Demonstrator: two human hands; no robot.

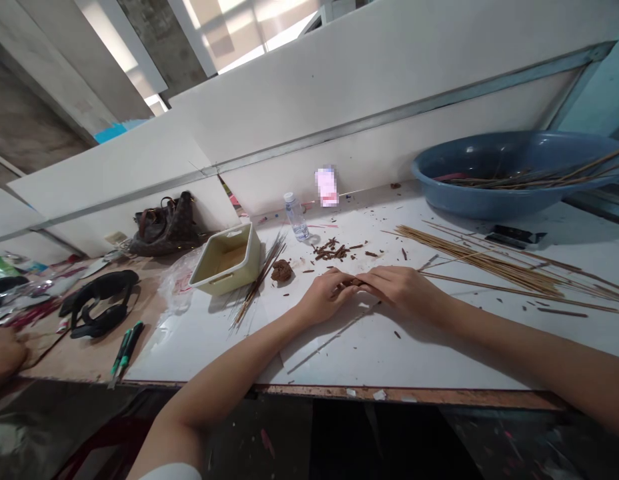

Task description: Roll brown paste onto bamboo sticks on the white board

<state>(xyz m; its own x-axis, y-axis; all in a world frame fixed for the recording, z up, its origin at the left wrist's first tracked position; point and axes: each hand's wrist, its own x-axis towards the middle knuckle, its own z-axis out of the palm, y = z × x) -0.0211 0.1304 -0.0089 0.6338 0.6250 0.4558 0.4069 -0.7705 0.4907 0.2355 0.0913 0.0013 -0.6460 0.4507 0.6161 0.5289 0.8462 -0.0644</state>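
My left hand (325, 297) and my right hand (402, 291) meet at the middle of the white tabletop (349, 347). Their fingers close around a small piece of brown paste on a thin stick (350, 283), mostly hidden by my fingers. To the left lie a lump of brown paste (281, 271) and a loose bundle of thin bamboo sticks (258, 281). Brown paste crumbs (332, 251) are scattered just beyond my hands. Many long thin sticks (482, 263) spread out past my right hand.
A blue plastic basin (509, 175) holding sticks stands at the back right. A cream tray (227, 259), water bottle (295, 217), and blurred object (327, 187) stand nearby. Further left are a brown handbag (167, 228), black strap-like object (102, 303), green-handled tools (125, 345), and another person's hand (4, 357).
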